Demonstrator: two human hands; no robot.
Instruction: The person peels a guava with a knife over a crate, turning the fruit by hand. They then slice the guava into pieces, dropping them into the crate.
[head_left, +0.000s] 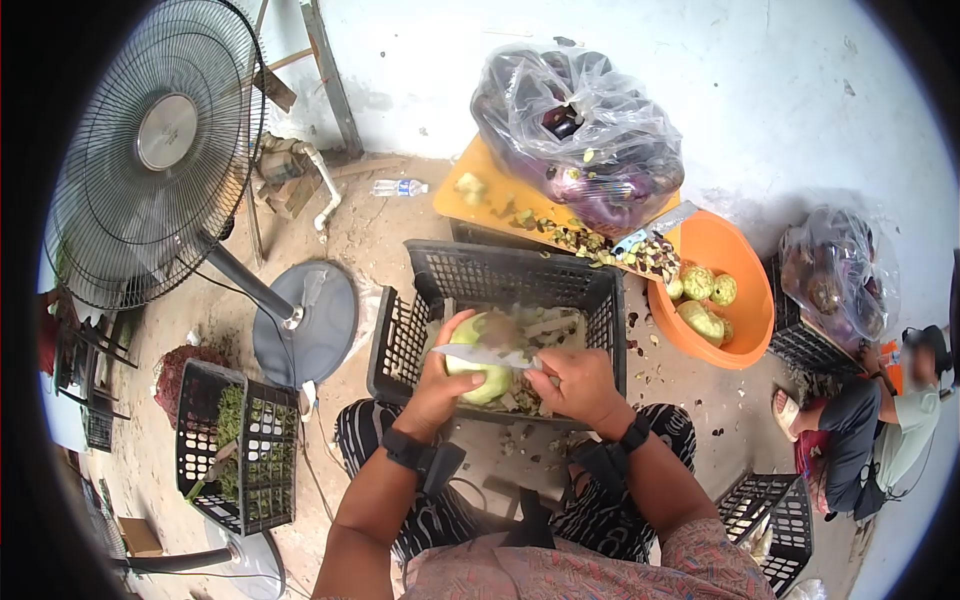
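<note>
My left hand (440, 385) is wrapped round the side of a large, round, pale green vegetable (484, 384) with a brownish patch on top. In my right hand (584, 384) is a knife (490, 356), its handle inside the closed fingers and its wide blade lying across the vegetable, pointing left. Both hands work over a black plastic crate (500, 266) that stands between my knees, with pale trimmings and scraps in its bottom.
Behind the crate, an orange board (455, 200) bears chopped bits and a clear bag of eggplants (580, 140). An orange basin (752, 345) holds pale green vegetables. A fan (165, 130) and a crate of greens (240, 450) stand left; a person (850, 450) sits at right.
</note>
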